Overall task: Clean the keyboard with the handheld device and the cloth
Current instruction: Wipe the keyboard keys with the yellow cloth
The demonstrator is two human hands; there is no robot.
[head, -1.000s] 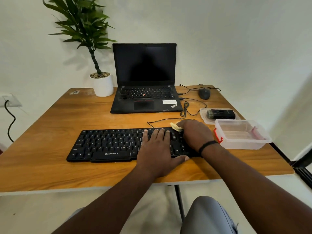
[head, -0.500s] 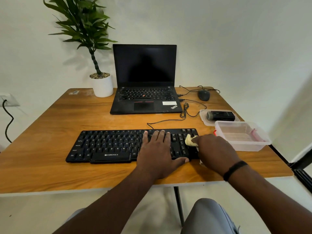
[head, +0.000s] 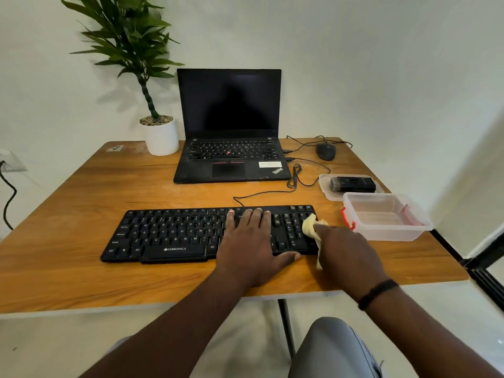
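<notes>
Black and wired, the keyboard (head: 191, 233) lies flat on the wooden tabletop (head: 81, 208), parallel to its near edge and toward the right half. The left hand (head: 252, 246) rests on the keyboard's right-centre keys, palm down with straight fingers spread and the thumb lying along the keyboard's near edge. The right hand (head: 345, 253) sits at the keyboard's right end, its fingers curled round a pale yellow cloth (head: 311, 227) that is pressed against the number-pad keys; a strip of the cloth hangs down beside the keyboard's right edge.

Just right of that hand, near the tabletop's right edge, stands a clear plastic box (head: 387, 216) with red clasps; nothing can be made out inside it. Behind it, touching or nearly touching, lies its clear lid (head: 326, 186), and on the lid rests the black handheld device (head: 353, 184), well apart from both hands.

Toward the far edge sit an open laptop (head: 229, 132) with a dark screen, a potted plant (head: 152, 105) at its left, and a mouse (head: 326, 150) at its right.
</notes>
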